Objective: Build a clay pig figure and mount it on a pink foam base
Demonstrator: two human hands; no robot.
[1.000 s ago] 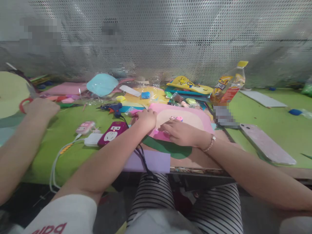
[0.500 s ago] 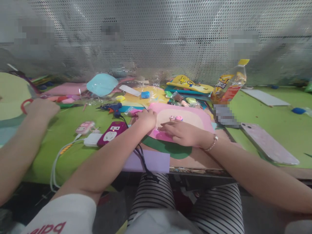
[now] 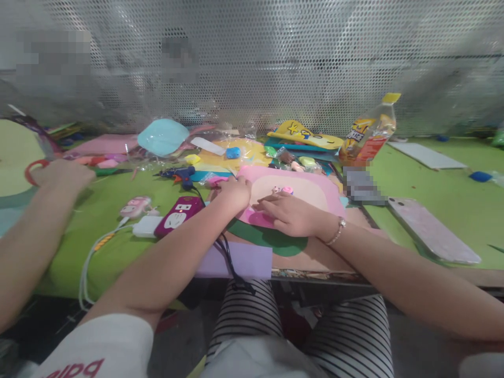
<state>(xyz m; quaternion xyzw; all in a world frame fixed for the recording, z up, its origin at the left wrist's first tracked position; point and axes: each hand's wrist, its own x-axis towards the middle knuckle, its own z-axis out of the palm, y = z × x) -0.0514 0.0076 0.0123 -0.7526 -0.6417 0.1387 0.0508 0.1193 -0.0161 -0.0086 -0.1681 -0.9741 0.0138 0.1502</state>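
Note:
A pink foam sheet [image 3: 315,190] with a beige panel lies on the green table in front of me, and two small pink clay pieces [image 3: 284,190] sit on it. My left hand [image 3: 235,192] rests curled on the sheet's left edge, fingers closed against it. My right hand [image 3: 290,214] lies flat on the sheet's near edge with fingers stretched out, a bracelet on the wrist. A dark green foam piece [image 3: 271,239] and a lilac sheet [image 3: 244,261] lie under and in front of the pink sheet.
Another person's hand [image 3: 59,176] at the left holds red-handled scissors [image 3: 33,169]. A glue gun [image 3: 179,174], a maroon power strip [image 3: 178,215], a white charger [image 3: 145,226], a phone [image 3: 431,231], a snack bag [image 3: 368,136] and several foam and clay pieces crowd the table. A perforated metal screen stands behind.
The view has shifted slightly. Both of my hands stay on the pink sheet in nearly the same places.

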